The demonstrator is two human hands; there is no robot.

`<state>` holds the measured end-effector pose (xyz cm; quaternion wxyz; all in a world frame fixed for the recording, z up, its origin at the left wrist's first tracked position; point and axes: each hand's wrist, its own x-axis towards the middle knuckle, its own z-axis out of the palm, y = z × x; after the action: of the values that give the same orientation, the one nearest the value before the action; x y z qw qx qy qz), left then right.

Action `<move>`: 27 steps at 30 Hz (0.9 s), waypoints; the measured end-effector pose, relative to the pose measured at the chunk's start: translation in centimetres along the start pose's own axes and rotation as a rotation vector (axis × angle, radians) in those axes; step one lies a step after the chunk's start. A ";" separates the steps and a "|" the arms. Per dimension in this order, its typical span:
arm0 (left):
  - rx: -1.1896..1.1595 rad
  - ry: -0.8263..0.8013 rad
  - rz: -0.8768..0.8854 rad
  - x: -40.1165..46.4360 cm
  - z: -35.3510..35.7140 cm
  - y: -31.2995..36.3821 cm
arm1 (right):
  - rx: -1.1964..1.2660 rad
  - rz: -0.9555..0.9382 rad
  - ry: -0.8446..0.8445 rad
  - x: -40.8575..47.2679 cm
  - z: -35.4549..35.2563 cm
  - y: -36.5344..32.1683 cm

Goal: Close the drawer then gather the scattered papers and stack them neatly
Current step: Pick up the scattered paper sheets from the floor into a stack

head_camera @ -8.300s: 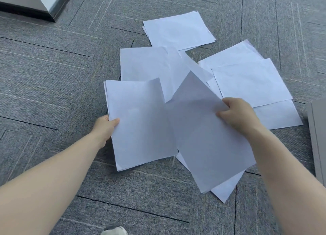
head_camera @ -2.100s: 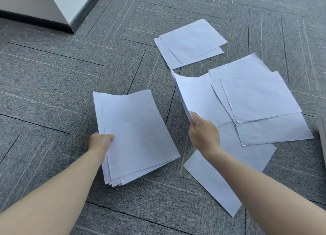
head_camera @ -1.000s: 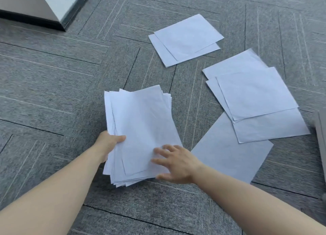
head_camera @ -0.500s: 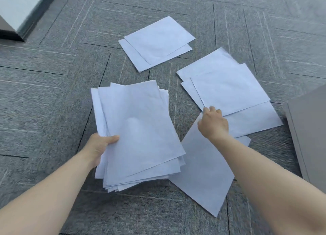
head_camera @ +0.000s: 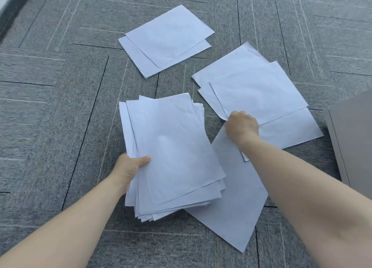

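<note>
Two hands of mine are at work on a grey carpet, a short, woven pile crossed by thin pale lines and dark tile seams. My left hand grips the gathered stack at its left edge, thumb curled over the top sheet and fingers under it; the stack is thin white paper, smooth and faintly creased, its sheets fanned unevenly so that several corners splay out at the near end. I cannot count the sheets in it.

My right hand is clenched knuckles-up at the near left corner of the right-hand cluster, where the paper curls up against my fingers; whether I truly pinch that corner I cannot tell, since the back of the hand hides the fingertips. That cluster shows at least three overlapping rectangular sheets, lying flat. One more loose sheet lies skewed beneath my right forearm, its edge tucked under the stack. Farther off sits a pair of sheets, one offset on the other, apart from the rest.

At the right edge stands a smooth grey-beige cabinet panel, flat-faced and hard-cornered.
</note>
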<state>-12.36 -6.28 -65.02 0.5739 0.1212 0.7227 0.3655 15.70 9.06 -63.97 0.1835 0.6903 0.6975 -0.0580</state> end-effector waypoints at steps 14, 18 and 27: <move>-0.003 -0.001 -0.007 -0.5 0.6 -0.1 | 0.019 -0.063 0.002 -1.1 -2.1 1.5; -0.001 -0.004 -0.003 -0.5 0.6 0.0 | -0.104 -0.087 0.042 -2.6 -2.9 2.8; 0.014 -0.005 -0.006 -0.6 0.6 0.1 | -0.003 0.015 -0.106 -5.4 1.1 2.3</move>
<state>-11.65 -6.33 -64.57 0.5760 0.1237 0.7242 0.3584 18.03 3.65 -62.78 0.2216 0.6912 0.6817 -0.0918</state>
